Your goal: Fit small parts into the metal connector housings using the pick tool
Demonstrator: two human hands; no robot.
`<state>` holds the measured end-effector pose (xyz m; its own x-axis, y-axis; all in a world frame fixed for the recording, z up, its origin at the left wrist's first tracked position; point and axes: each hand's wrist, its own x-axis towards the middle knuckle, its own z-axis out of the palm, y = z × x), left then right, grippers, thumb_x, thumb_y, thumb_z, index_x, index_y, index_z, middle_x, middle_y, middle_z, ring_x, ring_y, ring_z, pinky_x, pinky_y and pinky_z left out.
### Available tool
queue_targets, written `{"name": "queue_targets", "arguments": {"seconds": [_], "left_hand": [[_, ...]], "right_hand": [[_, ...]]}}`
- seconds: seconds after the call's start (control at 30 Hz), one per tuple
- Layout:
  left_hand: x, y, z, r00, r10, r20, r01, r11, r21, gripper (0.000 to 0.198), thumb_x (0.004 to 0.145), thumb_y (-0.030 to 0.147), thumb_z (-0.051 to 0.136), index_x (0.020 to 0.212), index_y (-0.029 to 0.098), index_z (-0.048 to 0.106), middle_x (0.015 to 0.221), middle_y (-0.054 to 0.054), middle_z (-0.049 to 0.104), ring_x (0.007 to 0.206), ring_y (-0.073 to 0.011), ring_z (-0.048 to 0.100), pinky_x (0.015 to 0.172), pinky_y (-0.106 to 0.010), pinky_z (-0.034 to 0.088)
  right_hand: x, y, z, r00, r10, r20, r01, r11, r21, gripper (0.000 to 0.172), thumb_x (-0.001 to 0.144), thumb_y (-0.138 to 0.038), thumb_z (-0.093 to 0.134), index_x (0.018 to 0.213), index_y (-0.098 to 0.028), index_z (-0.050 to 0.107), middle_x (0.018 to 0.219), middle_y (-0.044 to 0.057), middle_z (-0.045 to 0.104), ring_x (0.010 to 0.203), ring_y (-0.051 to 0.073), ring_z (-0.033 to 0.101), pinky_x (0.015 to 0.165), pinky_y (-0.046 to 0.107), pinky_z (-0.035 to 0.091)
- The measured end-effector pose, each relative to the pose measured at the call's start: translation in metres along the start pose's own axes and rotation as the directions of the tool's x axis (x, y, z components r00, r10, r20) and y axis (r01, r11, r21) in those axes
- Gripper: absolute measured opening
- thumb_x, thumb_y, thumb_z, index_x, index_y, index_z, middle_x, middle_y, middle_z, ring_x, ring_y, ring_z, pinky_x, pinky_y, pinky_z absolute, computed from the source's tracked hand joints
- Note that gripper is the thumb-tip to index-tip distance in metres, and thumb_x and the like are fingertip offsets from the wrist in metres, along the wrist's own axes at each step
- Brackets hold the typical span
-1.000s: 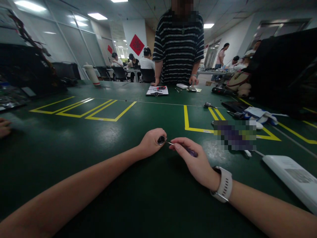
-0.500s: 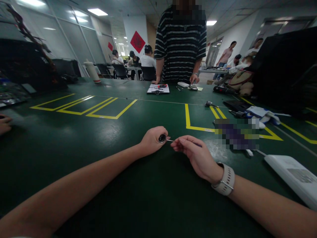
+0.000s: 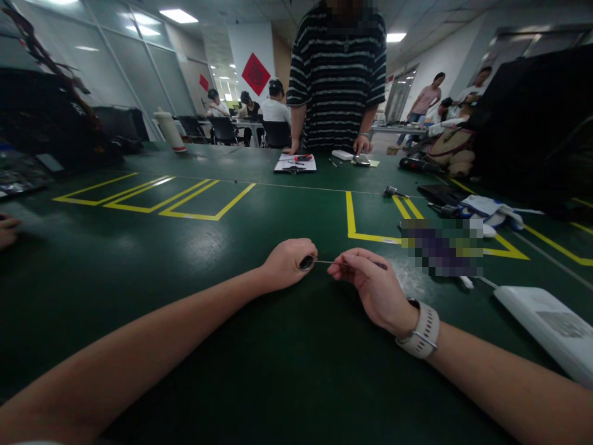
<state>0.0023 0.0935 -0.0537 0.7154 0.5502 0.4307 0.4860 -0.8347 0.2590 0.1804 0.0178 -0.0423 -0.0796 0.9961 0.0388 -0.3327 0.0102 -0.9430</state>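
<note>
My left hand (image 3: 288,264) is wrapped round a small dark cylinder with a shiny round rim (image 3: 306,262); most of it is hidden in my fist, and its open end points to the right. In the fingers of my right hand (image 3: 364,278) is a thin screwdriver (image 3: 327,262), lying nearly level. The screwdriver's slim metal shaft reaches left to the cylinder's rim, and its dark handle end shows behind my thumb. Whether the tip is inside the rim or only against it, I cannot tell. Both hands are above the green table (image 3: 259,371).
Yellow tape outlines (image 3: 189,216) mark the table. At right lie a white box-shaped device (image 3: 546,321), a blurred-out purple item (image 3: 440,247), a cloth (image 3: 491,210) and a dark metal part (image 3: 393,192). A person (image 3: 338,80) stands opposite, near a clipboard (image 3: 295,163). Another hand (image 3: 8,230) shows at far left.
My right hand has drawn slightly right, so more of the screwdriver's shaft shows between my hands. The cylinder in my left hand has turned, its round end now seen more from the side.
</note>
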Motion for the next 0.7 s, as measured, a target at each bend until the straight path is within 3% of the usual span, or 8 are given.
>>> {"name": "queue_targets", "arguments": {"seconds": [0.27, 0.5, 0.7], "left_hand": [[0.0002, -0.0008, 0.0017, 0.998, -0.057, 0.016, 0.056, 0.997, 0.047, 0.006, 0.077, 0.014, 0.051, 0.073, 0.016, 0.053, 0.069, 0.000, 0.054, 0.063, -0.0127, 0.051, 0.060, -0.025, 0.040], [0.0003, -0.0033, 0.0029, 0.999, -0.037, -0.022, 0.038, 0.999, 0.025, 0.005, 0.078, 0.015, 0.052, 0.073, 0.015, 0.053, 0.070, 0.000, 0.054, 0.063, -0.0123, 0.050, 0.059, -0.024, 0.039], [0.0011, -0.0025, 0.0023, 0.998, -0.060, -0.008, 0.060, 0.998, 0.036, 0.005, 0.078, 0.016, 0.053, 0.073, 0.015, 0.053, 0.069, 0.000, 0.054, 0.062, -0.0121, 0.050, 0.058, -0.024, 0.038]], "right_hand": [[0.0002, 0.0018, -0.0026, 0.999, -0.026, -0.028, 0.024, 0.998, -0.062, 0.016, 0.076, -0.024, 0.056, 0.065, -0.017, 0.063, 0.062, 0.002, 0.063, 0.061, 0.014, 0.056, 0.061, 0.030, 0.042], [0.0008, 0.0051, -0.0046, 0.999, -0.021, -0.028, 0.018, 0.993, -0.117, 0.014, 0.076, -0.024, 0.055, 0.066, -0.017, 0.062, 0.060, 0.001, 0.062, 0.060, 0.015, 0.056, 0.061, 0.030, 0.042], [-0.0018, 0.0046, -0.0036, 0.992, -0.124, -0.008, 0.121, 0.976, -0.184, 0.017, 0.080, -0.022, 0.052, 0.066, -0.018, 0.062, 0.062, 0.000, 0.061, 0.062, 0.014, 0.055, 0.063, 0.031, 0.043]]}}
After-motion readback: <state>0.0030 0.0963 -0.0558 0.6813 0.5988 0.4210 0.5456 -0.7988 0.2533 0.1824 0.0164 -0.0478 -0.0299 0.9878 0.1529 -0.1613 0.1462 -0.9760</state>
